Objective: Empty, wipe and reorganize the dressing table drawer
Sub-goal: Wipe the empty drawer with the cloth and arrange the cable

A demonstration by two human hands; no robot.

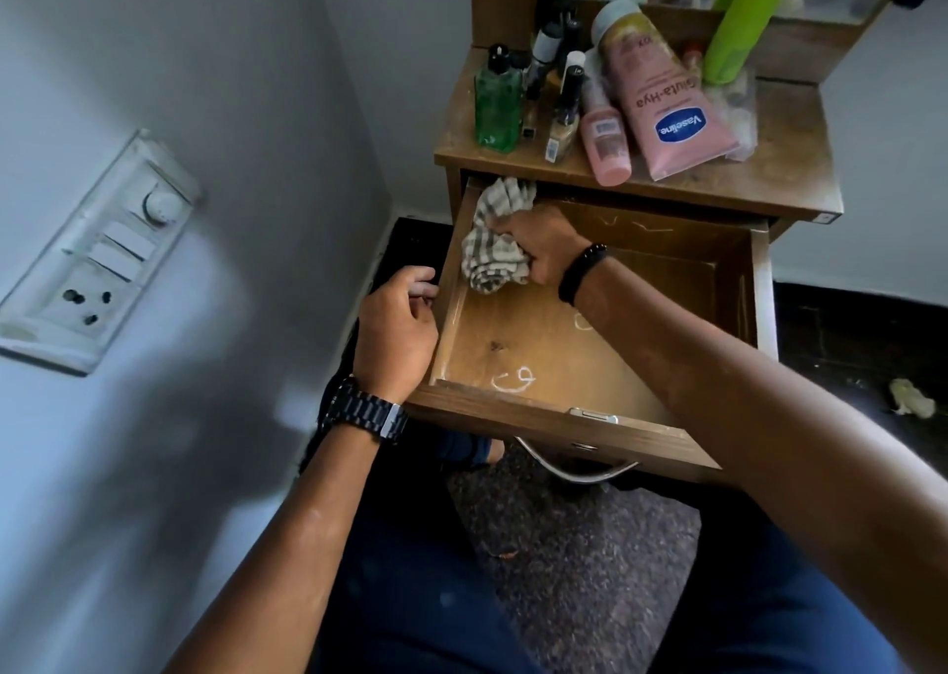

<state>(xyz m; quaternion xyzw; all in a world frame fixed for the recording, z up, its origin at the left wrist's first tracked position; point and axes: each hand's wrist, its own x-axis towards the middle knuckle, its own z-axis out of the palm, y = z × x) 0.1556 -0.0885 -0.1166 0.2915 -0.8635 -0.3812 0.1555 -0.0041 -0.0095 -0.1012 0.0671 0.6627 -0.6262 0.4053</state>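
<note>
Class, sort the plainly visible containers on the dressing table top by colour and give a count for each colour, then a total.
Pink: 2, the large pink Vaseline lotion tube and the small pink bottle.
Green: 2, the clear green glass bottle and the tall lime-green cylinder can.
Total: 4. The dark, crowded small bottles behind are too cluttered to count.

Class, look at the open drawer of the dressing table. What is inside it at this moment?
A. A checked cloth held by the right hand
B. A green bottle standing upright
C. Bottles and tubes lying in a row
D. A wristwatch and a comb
A: the right hand has its grip on a bunched checked cloth at the far left of the drawer, and the bottles stand on the tabletop above.
</note>
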